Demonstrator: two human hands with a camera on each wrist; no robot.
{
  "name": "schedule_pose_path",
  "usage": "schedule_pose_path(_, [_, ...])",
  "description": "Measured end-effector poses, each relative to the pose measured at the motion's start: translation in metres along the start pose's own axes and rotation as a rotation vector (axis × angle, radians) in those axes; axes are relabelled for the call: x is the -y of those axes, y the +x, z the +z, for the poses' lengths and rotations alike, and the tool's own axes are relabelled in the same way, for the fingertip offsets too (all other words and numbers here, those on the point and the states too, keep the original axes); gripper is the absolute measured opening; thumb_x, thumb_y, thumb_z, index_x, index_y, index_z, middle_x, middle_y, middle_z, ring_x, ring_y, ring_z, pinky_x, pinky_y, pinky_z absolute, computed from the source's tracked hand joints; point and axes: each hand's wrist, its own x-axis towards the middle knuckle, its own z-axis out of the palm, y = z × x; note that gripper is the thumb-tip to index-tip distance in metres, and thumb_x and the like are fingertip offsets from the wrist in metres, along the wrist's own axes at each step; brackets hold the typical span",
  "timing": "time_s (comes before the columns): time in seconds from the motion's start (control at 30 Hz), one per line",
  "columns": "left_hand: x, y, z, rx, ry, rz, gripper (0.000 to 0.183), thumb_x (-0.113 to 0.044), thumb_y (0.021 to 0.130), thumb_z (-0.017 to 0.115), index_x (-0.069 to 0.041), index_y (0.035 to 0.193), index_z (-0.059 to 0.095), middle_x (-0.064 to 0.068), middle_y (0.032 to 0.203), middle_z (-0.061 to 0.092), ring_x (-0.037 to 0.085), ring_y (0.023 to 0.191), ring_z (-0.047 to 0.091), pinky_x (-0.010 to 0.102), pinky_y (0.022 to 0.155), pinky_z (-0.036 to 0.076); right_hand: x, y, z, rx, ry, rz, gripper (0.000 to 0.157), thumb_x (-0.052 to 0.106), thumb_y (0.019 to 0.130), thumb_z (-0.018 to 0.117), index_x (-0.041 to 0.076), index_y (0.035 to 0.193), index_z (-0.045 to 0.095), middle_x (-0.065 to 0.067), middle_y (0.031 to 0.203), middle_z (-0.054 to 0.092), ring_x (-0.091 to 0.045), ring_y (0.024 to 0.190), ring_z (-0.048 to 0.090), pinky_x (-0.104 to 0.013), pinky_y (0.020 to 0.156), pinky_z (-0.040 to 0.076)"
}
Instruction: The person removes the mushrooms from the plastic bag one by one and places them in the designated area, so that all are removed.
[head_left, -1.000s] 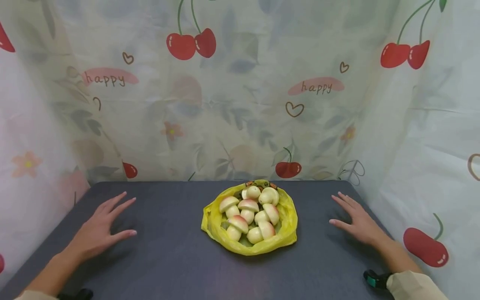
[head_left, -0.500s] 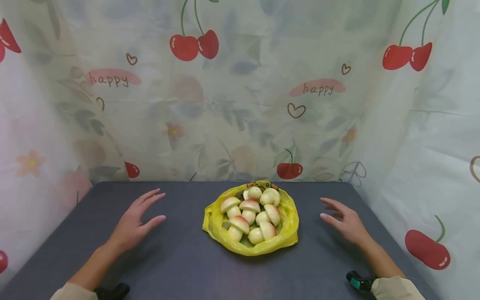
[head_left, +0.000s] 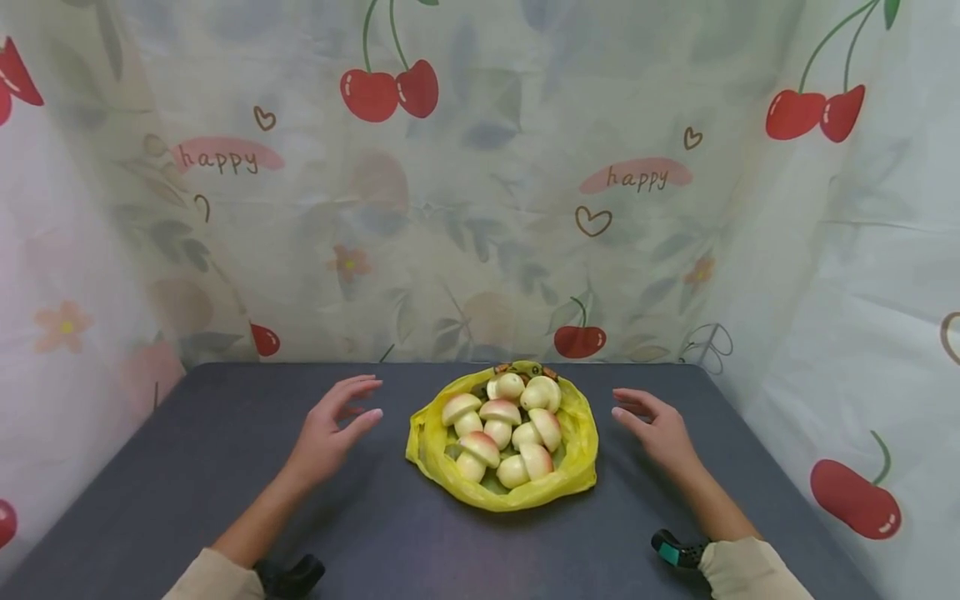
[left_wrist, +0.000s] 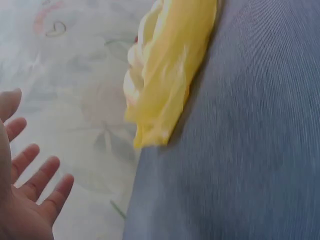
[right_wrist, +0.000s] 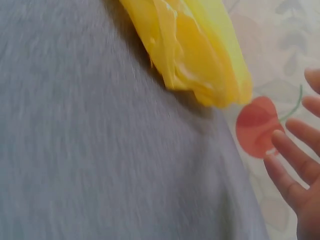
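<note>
A yellow plastic bag [head_left: 495, 502] stands on the dark table with its mouth spread wide. Inside lie several toy mushrooms [head_left: 498, 410], cream with reddish caps. To the left of the bag, my left hand [head_left: 322, 437] hovers with fingers relaxed and nothing in it. My right hand [head_left: 662, 433] is held on the opposite side, its fingers slightly bent and holding nothing. Both hands are apart from the bag. In the left wrist view, the bag [left_wrist: 172, 75] shows side-on beyond the left palm; the right wrist view has the bag [right_wrist: 200, 55] near the spread right fingers.
The dark table [head_left: 480, 550] extends around the bag. A patterned cloth [head_left: 480, 183] with cherries and "happy" prints hangs behind and along both sides. Black bands [head_left: 678, 552] sit at the wrists. A green and orange patterned patch [head_left: 525, 369] shows at the bag's back rim.
Both hands have moved inward toward the bag, the left going right and the right going left. Their fingers have become a little more bent. The bag and mushrooms stay in place.
</note>
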Motion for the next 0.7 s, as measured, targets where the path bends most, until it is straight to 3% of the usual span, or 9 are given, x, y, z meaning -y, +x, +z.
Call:
schedule_pose_path(0.2, [-0.012, 0.006, 0.019, 0.025, -0.119, -0.086, 0.038, -0.013, 0.095, 0.065, -0.011, 0.132, 0.058, 0.007, 0.133, 0.055, 0.027, 0.116, 0.056, 0.049, 0.094, 0.047, 0.007, 0.008, 0.015, -0.007, 0.076, 0.074, 0.040, 0.026, 0.096, 0.064, 0.001, 0.127, 0.062, -0.017, 0.123, 0.063, -0.031, 0.109, 0.061, -0.039, 0.085, 0.053])
schedule_pose_path(0.47, [-0.020, 0.017, 0.046, 0.041, -0.204, -0.104, 0.032, -0.017, 0.095, 0.065, -0.008, 0.127, 0.062, 0.010, 0.126, 0.059, 0.031, 0.112, 0.059, 0.052, 0.094, 0.046, 0.021, 0.018, 0.035, 0.082, 0.237, 0.256, 0.039, 0.022, 0.098, 0.061, 0.003, 0.131, 0.059, -0.020, 0.134, 0.054, -0.035, 0.116, 0.055, -0.044, 0.086, 0.053])
schedule_pose_path(0.7, [-0.030, 0.025, 0.065, 0.172, -0.330, -0.197, 0.037, -0.016, 0.093, 0.067, -0.003, 0.128, 0.060, 0.020, 0.129, 0.057, 0.038, 0.114, 0.056, 0.046, 0.092, 0.048, 0.025, 0.025, 0.043, 0.116, 0.319, 0.355, 0.040, 0.025, 0.097, 0.061, 0.007, 0.133, 0.060, -0.014, 0.142, 0.048, -0.032, 0.123, 0.050, -0.044, 0.093, 0.048])
